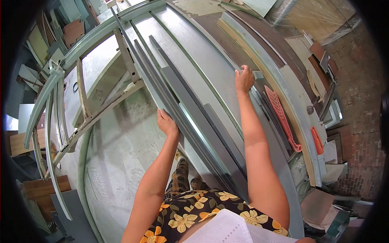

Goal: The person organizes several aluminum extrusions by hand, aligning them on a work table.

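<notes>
Long dark grey strips (194, 109) of several lengths lie side by side along a metal machine table (202, 48) with lengthwise slots. My left hand (167, 123) is closed at the table's near left edge, beside the outermost strip; whether its fingers also touch that strip, I cannot tell. My right hand (245, 79) is curled over the raised metal edge on the table's right side, its fingertips partly hidden. Just right of that hand lies a red ribbed push stick (279, 117) next to some thin dark strips (265, 105).
A metal support frame (83, 89) juts out on the left, with a green hose (83, 162) on the floor below. An orange tool (317, 139) and a long wooden rail (259, 60) are on the right. Board offcuts (318, 206) lie beyond, near a brick floor.
</notes>
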A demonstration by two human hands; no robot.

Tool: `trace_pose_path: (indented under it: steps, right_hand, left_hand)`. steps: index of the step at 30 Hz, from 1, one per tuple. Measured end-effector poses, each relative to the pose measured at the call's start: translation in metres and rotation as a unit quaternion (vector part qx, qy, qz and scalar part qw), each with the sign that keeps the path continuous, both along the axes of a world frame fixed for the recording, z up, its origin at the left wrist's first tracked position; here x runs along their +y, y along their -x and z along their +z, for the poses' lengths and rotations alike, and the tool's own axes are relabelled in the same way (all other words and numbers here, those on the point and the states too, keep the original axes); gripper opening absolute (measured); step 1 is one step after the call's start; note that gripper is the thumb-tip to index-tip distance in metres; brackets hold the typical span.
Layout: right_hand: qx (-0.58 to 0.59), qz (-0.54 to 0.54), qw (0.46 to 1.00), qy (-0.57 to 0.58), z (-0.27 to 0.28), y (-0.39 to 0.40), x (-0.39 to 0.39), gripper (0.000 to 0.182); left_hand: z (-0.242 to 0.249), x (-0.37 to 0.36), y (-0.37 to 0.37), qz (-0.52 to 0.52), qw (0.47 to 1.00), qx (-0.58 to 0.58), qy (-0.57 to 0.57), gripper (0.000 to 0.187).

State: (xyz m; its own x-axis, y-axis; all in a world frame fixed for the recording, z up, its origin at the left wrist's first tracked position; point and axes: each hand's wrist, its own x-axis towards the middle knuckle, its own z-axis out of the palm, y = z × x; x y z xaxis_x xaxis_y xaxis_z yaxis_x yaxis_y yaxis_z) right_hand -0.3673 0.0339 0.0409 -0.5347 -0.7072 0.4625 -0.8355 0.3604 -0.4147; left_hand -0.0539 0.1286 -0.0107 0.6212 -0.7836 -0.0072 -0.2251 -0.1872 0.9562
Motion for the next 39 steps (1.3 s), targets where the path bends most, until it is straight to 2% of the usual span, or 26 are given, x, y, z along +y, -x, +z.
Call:
trace_pose_path:
  steps: [2, 5, 8, 14, 19, 23, 26, 30, 31, 34, 39]
  right_hand:
    - [-0.008, -0.004, 1.000, 0.000, 0.001, -0.004, -0.001, 0.035]
    - [-0.010, 0.001, 1.000, 0.000, 0.003, -0.004, -0.003, 0.033]
    - [-0.006, 0.005, 1.000, 0.003, 0.002, -0.003, -0.003, 0.032]
    - [-0.008, 0.002, 1.000, 0.013, 0.002, -0.002, -0.004, 0.032]
    - [-0.021, 0.017, 0.999, 0.045, 0.000, -0.004, -0.005, 0.031]
    - [-0.028, 0.022, 0.998, 0.051, 0.006, -0.006, -0.004, 0.029]
    - [-0.034, 0.023, 0.997, 0.064, 0.004, -0.007, -0.003, 0.027]
    - [-0.048, 0.026, 0.996, 0.070, 0.009, -0.012, -0.004, 0.026]
    - [-0.043, 0.021, 0.997, 0.057, 0.012, -0.014, -0.004, 0.025]
    - [-0.056, 0.008, 0.997, 0.051, 0.015, -0.019, -0.005, 0.025]
    - [-0.046, -0.008, 0.998, 0.044, 0.016, -0.023, -0.006, 0.025]
  left_hand:
    - [0.011, 0.002, 0.001, -0.012, 1.000, 0.017, -0.019, 0.036]
    - [-0.004, -0.002, 0.000, -0.004, 1.000, 0.003, 0.003, 0.036]
    - [0.021, 0.003, 0.003, -0.016, 0.999, 0.026, -0.019, 0.035]
    - [0.007, 0.001, 0.000, -0.019, 1.000, 0.013, 0.012, 0.034]
    - [0.008, -0.001, -0.011, -0.105, 0.988, 0.102, 0.048, 0.034]
    - [0.008, 0.009, -0.025, -0.145, 0.982, 0.117, -0.023, 0.033]
    - [-0.010, 0.008, -0.032, -0.157, 0.977, 0.147, -0.009, 0.032]
    - [0.007, 0.005, -0.040, -0.217, 0.963, 0.160, -0.024, 0.031]
    - [0.019, 0.005, -0.041, -0.216, 0.962, 0.160, -0.053, 0.033]
    - [0.013, 0.006, -0.044, -0.199, 0.956, 0.182, -0.115, 0.035]
    - [0.009, 0.005, -0.049, -0.215, 0.946, 0.199, -0.140, 0.036]
